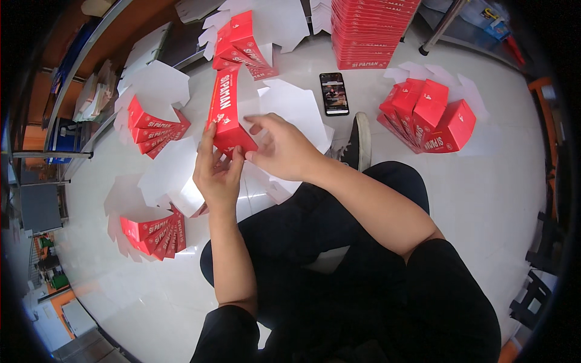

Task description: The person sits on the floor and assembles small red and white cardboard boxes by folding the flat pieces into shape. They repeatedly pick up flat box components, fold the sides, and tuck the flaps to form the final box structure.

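I hold a long red carton (227, 109) with white lettering, its far end pointing away from me over the white floor. My left hand (216, 172) grips its near end from below and the left side. My right hand (279, 147) is at the same near end, fingers bent over the carton's corner and end flap. Both hands are above my crossed legs in black trousers.
Fans of flat red-and-white carton blanks lie at left (154, 130), lower left (154, 233) and ahead (242, 45). Folded red cartons (430, 115) sit at right, a tall red stack (369, 30) behind. A phone (334, 94) lies on the floor. Shelving (72, 91) runs along the left.
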`<state>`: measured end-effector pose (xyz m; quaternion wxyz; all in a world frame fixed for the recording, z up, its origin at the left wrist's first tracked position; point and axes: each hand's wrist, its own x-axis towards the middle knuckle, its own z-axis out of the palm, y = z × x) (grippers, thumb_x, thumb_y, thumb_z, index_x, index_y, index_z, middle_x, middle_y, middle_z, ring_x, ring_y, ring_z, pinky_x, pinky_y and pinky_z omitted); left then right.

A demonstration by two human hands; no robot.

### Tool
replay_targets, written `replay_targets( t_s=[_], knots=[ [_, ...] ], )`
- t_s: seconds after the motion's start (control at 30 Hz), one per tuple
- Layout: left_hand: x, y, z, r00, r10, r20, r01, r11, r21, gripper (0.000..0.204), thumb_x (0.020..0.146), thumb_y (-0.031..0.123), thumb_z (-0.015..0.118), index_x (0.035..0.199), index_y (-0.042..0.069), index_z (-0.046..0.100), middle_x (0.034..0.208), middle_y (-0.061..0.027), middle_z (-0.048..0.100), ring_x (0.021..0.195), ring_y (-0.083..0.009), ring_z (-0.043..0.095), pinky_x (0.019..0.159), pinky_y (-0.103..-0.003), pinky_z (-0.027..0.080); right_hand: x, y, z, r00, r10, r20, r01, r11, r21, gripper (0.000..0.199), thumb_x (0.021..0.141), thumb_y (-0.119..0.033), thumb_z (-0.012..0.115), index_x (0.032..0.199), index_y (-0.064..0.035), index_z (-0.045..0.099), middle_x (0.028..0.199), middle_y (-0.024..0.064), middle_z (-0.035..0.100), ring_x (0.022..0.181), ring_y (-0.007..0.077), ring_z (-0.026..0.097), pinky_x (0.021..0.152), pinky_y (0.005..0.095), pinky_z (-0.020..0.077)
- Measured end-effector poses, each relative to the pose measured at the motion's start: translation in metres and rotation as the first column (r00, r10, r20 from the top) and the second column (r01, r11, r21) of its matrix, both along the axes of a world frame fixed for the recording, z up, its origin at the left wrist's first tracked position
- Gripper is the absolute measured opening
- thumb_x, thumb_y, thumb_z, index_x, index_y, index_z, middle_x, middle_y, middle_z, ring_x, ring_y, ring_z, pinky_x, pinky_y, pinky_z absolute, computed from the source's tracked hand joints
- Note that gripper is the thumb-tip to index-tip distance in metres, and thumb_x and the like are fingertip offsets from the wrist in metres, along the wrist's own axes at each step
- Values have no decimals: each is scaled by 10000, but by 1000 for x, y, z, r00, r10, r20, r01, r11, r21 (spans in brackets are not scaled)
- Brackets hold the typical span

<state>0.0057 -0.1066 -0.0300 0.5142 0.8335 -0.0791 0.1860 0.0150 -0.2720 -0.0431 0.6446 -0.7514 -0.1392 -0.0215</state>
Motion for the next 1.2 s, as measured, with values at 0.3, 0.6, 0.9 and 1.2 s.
replay_targets(
  t_s=[0.3, 0.6, 0.9, 1.2],
  knots=[
    [-5, -11, -4, 987, -24, 158, 5, 993, 119, 639, 799, -55, 693, 1413, 41, 544, 1505, -267, 444, 1293, -356, 566, 915, -370, 566, 6, -2, -2, 999, 7, -46, 7, 956, 293, 529, 968, -349, 653, 1289, 65, 581, 965, 158, 653, 827, 225, 664, 795, 336, 529],
    [-8, -16, 4, 938, -136, 320, 49, 963, 267, 655, 741, -11, 685, 1386, 36, 583, 1476, -328, 447, 1273, -387, 587, 953, -373, 521, 15, -16, 6, 991, -62, -121, 100, 936, 336, 291, 973, -273, 681, 957, 16, 706, 839, 44, 667, 802, 82, 589, 719, 246, 475],
    [-29, 1, 43, 707, -60, 705, 46, 998, 39, 298, 781, 79, 713, 1078, 77, 696, 1385, -240, 574, 1259, -365, 582, 1059, -529, 457, -1, 8, -17, 908, 48, 416, 187, 843, -504, 135, 880, -85, 740, 978, -7, 690, 1176, 154, 661, 1120, 298, 636, 950, 355, 499],
    [-51, 9, 68, 464, 194, 864, 20, 973, -229, 81, 805, 122, 740, 834, 55, 706, 1432, -170, 557, 1188, -288, 610, 1065, -536, 467, 28, 151, -58, 669, 472, 574, -196, 857, -477, 137, 846, 18, 704, 979, 9, 674, 1225, 141, 630, 1286, 428, 540, 980, 416, 503]
  ],
)
